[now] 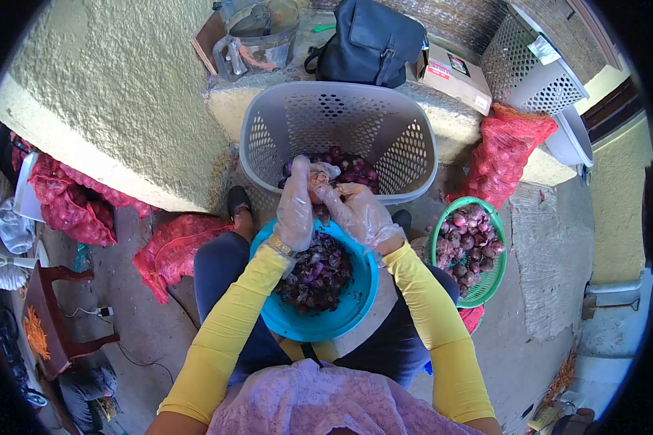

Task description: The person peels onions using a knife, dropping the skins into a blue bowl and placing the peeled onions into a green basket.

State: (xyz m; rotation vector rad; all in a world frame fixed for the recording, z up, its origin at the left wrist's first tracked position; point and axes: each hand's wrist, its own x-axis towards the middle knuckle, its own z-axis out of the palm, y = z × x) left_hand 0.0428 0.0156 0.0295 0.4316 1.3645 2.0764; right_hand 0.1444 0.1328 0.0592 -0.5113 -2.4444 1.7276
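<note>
My left hand (296,210), in a clear plastic glove, is closed around an onion (318,177) above the near side of the grey basket. My right hand (363,216), gloved the same way, pinches at that onion from the other side; its fingers partly hide it. Beneath both hands, a blue basin (367,279) rests between my knees, with dark onion skins and purple onions (313,274) in it. In front, the tall grey basket (334,109) has several purple-red onions (357,171) at its bottom.
A green basket (502,272) of onions stands by my right knee. Red mesh sacks of onions (504,152) (181,246) lie on both sides. A black bag (370,43) and a cardboard box (453,76) sit on the ledge. A small wooden table (58,312) is at left.
</note>
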